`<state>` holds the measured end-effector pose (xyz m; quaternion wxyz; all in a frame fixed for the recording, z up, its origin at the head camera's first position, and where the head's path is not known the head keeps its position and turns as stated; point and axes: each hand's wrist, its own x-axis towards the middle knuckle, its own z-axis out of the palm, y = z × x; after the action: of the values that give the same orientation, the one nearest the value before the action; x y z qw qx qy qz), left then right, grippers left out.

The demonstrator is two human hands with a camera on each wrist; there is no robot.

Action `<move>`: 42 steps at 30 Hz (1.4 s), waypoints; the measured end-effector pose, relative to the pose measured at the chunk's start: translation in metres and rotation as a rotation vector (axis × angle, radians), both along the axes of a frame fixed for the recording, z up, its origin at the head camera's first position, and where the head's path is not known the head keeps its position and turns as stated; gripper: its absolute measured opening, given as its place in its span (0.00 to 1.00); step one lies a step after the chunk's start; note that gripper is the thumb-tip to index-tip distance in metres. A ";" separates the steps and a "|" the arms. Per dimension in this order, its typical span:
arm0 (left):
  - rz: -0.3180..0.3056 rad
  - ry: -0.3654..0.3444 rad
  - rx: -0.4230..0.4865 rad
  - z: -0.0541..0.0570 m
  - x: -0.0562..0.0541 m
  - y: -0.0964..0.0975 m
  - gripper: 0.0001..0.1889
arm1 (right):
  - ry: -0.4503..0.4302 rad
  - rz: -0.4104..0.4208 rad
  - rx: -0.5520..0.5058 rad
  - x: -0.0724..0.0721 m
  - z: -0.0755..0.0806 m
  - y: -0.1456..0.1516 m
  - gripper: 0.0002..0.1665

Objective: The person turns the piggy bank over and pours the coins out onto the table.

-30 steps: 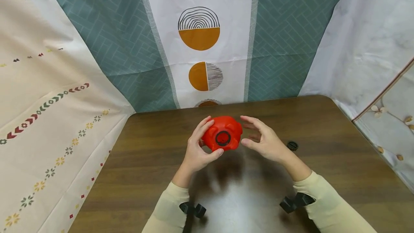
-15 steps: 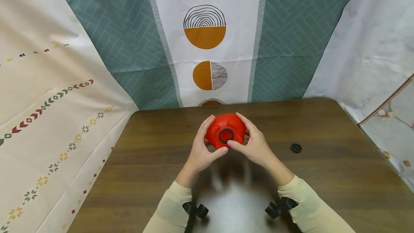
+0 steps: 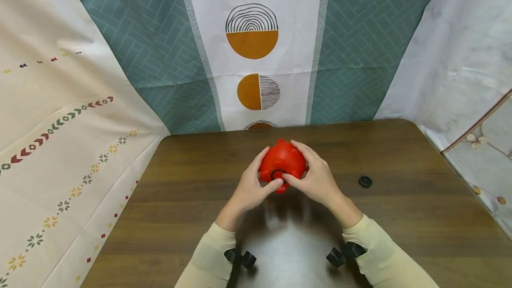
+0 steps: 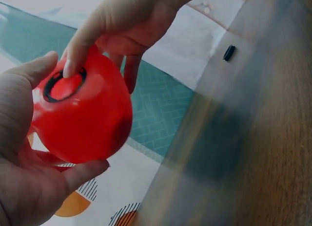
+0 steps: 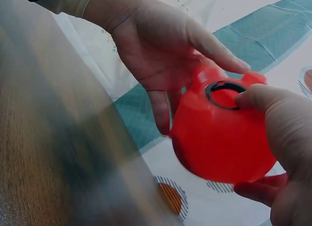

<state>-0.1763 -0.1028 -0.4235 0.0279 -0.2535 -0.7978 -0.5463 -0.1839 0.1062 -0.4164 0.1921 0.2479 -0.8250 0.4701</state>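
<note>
A glossy red piggy bank [image 3: 283,159] is held up over the table between both hands. Its round hole has a black rim [image 4: 48,92] and faces toward the person. The left hand [image 3: 249,190] grips the left side, its thumb beside the hole. On the opposite side the right hand [image 3: 318,183] grips too, with its thumb tip at the hole's edge, as the right wrist view shows. Fingers of both hands wrap behind the bank [image 5: 219,143] and are partly hidden. A black slotted plug [image 3: 365,181] lies on the table to the right.
The brown wooden table [image 3: 180,217] carries a bright reflection near the front. Behind it hangs a green and white patterned cloth [image 3: 348,57], with pale cloths [image 3: 68,146] at the sides. Each sleeve has a black wrist camera mount [image 3: 241,259].
The right hand has moved in from the right and taken hold of the piggy bank. The bank has since tilted, bringing its hole lower and more of its rounded body into sight.
</note>
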 end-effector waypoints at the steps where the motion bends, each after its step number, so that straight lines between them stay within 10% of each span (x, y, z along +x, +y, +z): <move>1: 0.014 -0.011 -0.020 0.000 0.000 0.000 0.44 | 0.011 -0.010 0.031 0.000 -0.001 0.000 0.48; 13: 0.125 -0.100 -0.003 -0.001 0.001 0.002 0.36 | 0.197 0.080 0.168 0.005 0.000 -0.008 0.53; 18: 0.141 -0.054 0.096 -0.001 -0.001 0.006 0.37 | 0.039 0.106 0.011 0.005 0.001 -0.006 0.57; 24: 0.132 -0.022 0.207 0.026 0.017 0.012 0.35 | -0.190 0.032 -0.151 0.023 0.029 -0.008 0.50; 30: 0.117 -0.036 0.292 0.030 0.023 0.016 0.37 | -0.390 0.160 -0.240 0.030 0.042 -0.011 0.55; 35: 0.059 -0.078 0.269 0.032 0.023 0.014 0.38 | -0.415 0.106 -0.213 0.031 0.044 -0.012 0.56; 42: 0.043 -0.081 0.178 0.006 0.005 0.006 0.36 | -0.397 0.107 -0.158 0.032 0.044 -0.011 0.49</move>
<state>-0.1709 -0.0965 -0.4175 0.0297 -0.2107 -0.7518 -0.6241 -0.1520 0.0951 -0.3725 0.0197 0.1780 -0.7928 0.5826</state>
